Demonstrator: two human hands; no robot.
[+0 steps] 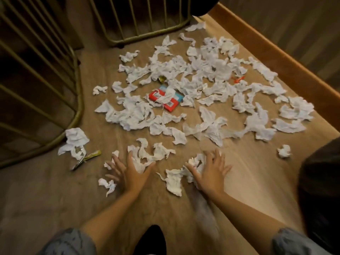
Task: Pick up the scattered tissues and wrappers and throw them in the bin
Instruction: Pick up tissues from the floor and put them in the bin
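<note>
Several crumpled white tissues (195, 78) lie scattered over a wooden floor (55, 190). A red and blue wrapper (168, 101) lies in their midst, a small orange wrapper (238, 80) further right, a yellow-green one (93, 155) at the left. My left hand (128, 172) is spread flat, its fingers touching a tissue (149, 155). My right hand (209, 172) is spread too, its fingers resting on another tissue (196, 162). Neither hand holds anything. No bin is clearly visible.
Two chairs with golden metal bars stand at the left (36, 74) and at the back (139, 21). A wooden ledge (276, 57) runs along the right. A dark object (323, 190) fills the right edge. A stray tissue ball (284, 151) lies near it.
</note>
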